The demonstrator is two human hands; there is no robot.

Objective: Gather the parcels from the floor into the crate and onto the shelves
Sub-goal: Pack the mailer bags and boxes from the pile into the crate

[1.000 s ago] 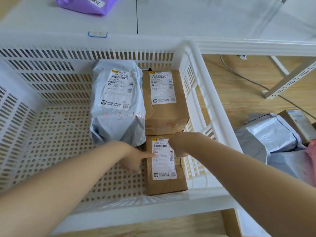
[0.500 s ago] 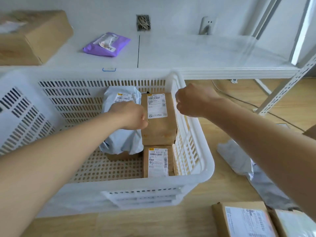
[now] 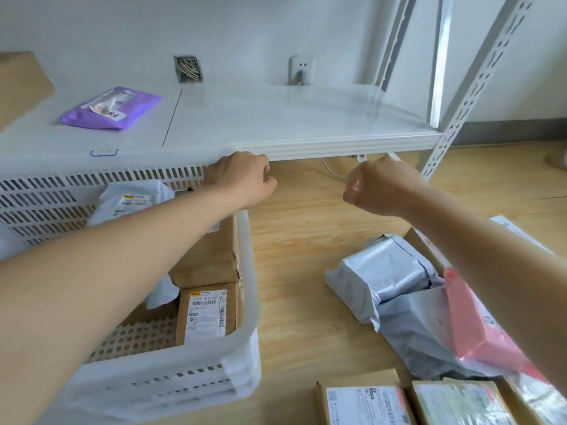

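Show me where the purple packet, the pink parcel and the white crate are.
purple packet (image 3: 111, 109): head view, middle of its top face.
pink parcel (image 3: 478, 326): head view, middle of its pink wrapper.
white crate (image 3: 250, 289): head view, its right rim.

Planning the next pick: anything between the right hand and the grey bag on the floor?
Nothing visible. The right hand, curled and holding nothing, hangs over bare floor, with the grey bag nearer the camera, its top uncovered. A pink parcel lies over the pile's right side only.

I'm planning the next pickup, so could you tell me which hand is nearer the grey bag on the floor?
Right. The right hand hovers, fingers curled and empty, just above and beyond the grey bag; the left hand is over the crate's far corner.
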